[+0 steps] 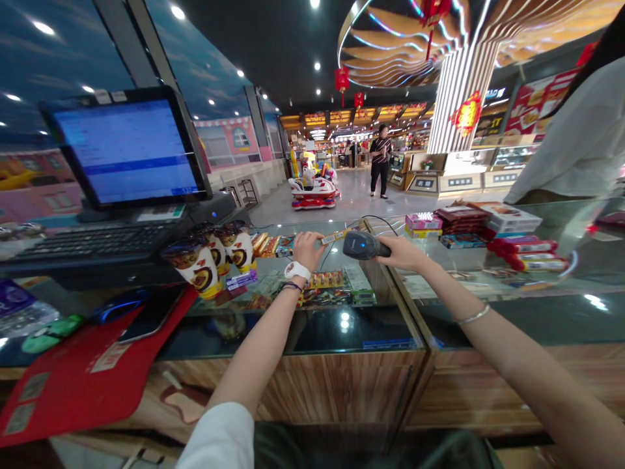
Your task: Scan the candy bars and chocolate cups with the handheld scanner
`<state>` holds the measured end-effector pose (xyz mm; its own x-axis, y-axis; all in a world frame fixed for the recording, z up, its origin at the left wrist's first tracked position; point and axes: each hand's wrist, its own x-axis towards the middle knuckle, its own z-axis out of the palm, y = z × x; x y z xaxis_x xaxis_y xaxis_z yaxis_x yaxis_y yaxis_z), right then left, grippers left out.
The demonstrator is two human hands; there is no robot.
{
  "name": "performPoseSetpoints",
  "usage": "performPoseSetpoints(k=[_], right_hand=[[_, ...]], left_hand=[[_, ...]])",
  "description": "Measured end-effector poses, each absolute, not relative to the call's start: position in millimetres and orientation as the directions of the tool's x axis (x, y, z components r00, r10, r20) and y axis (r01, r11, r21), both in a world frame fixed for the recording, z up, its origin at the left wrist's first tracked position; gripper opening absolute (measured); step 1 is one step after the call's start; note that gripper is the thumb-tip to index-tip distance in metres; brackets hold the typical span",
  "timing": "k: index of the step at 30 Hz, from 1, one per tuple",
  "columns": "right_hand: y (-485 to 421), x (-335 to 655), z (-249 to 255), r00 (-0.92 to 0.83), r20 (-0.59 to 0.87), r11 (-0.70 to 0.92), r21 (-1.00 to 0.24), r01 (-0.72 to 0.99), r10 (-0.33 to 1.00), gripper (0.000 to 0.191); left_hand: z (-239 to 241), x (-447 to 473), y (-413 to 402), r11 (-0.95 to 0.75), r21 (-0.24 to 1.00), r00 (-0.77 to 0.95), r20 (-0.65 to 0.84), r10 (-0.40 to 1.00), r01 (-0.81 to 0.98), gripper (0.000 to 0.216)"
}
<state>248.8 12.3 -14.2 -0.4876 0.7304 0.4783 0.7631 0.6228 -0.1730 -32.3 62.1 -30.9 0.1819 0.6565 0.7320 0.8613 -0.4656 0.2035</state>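
Observation:
Over the glass counter, my right hand [401, 253] is wrapped round the handle of a dark barcode scanner [360, 245] with a small blue light on it. The scanner's head points left, toward my left hand [307, 250]. The fingers of that hand are closed on the near end of a slim yellow packet [334, 236], whose far end lies close to the scanner. Just left of my left hand are several snack packets [267, 245] on the glass. Lidded cups [198, 267] with yellow and brown print stand farther left, beside a small purple packet [241, 280].
A monitor [127, 146] and keyboard [92, 242] stand at left. A red mat [102, 374] holds a phone [153, 314] and mouse [121, 306]. Stacked boxes [510, 218] and red tubes [534, 254] lie at right. A person [379, 159] stands beyond; another's white sleeve [581, 130] is near right.

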Motion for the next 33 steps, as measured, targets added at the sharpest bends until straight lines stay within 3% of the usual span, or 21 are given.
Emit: performPoseSetpoints(k=[20,29,33], right_hand=[[7.8,245.3,-10.9,-0.464,0.455,0.579,-0.148,0.802,0.76,0.022],[9.8,248.2,-16.8,-0.47,0.434,0.589,-0.191,0.786,0.768,0.043],[15.0,253.0,-19.8,-0.526,0.487,0.687,-0.244,0.685,0.697,0.051]], left_hand=[[-30.9,-31.0,59.8,-0.446,0.179,0.188,0.727,0.661,0.877,0.008],[-28.4,-31.2,57.8,-0.462,0.203,0.191,0.715,0.672,0.863,0.008],[-29.5,-33.1,60.1,-0.475,0.207,0.191,0.726,0.66,0.855,0.008]])
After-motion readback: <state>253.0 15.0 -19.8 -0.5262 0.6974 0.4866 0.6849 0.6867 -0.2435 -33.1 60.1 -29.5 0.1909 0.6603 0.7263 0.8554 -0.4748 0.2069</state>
